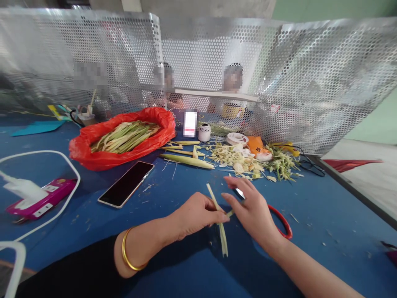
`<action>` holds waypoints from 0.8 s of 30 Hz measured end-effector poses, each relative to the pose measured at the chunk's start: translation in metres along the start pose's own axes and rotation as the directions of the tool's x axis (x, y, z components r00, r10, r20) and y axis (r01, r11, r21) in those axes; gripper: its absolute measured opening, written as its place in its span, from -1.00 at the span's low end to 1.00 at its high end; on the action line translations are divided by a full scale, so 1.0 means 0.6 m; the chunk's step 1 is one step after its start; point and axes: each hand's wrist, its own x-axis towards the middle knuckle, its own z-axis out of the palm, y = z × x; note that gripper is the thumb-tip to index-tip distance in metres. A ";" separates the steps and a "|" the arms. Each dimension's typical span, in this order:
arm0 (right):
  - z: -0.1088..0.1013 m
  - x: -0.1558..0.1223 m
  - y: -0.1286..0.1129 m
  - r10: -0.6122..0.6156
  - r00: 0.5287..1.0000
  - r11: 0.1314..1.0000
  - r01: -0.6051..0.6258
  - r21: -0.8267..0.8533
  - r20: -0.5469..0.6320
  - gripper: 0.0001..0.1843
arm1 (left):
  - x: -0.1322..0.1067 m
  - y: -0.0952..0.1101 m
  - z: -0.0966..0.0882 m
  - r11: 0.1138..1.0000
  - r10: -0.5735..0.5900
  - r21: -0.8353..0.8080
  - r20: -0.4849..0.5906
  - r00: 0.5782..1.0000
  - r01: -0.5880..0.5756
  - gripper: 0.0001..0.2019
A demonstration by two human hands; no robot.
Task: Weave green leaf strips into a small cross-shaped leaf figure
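My left hand is closed in a pinch on a thin pale green leaf strip that stands nearly upright over the blue table. A gold bangle sits on that wrist. My right hand touches the same strip from the right, thumb and forefinger closing on it, the other fingers stretched out. Under the right hand lie scissors with red handles, their blade tip showing above the fingers.
A red plastic bag holds several green strips. A black phone lies left of my hands, a pink device with a white cable beyond it. Leaf stalks, trimmings and small tape rolls lie before a perforated metal screen; people sit behind it.
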 end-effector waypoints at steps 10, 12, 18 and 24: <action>0.016 -0.018 -0.020 0.224 0.970 0.950 -0.238 0.200 0.090 -0.80 | -0.004 0.003 0.011 0.998 0.041 0.041 0.004 0.999 -0.042 -0.64; 0.017 -0.020 -0.022 0.255 0.964 0.935 -0.265 0.237 0.074 -0.79 | -0.005 0.002 0.010 0.998 0.041 0.044 0.022 0.999 -0.042 -0.66; 0.023 -0.017 -0.017 0.230 0.973 0.952 -0.233 0.201 0.038 -0.79 | -0.005 0.000 0.011 0.998 0.051 0.026 0.064 0.997 -0.053 -0.68; -0.019 -0.012 -0.018 -0.229 0.941 0.966 0.188 -0.179 -0.249 -0.88 | -0.001 0.011 0.009 0.924 -0.025 -0.382 -0.081 0.996 -0.007 -0.69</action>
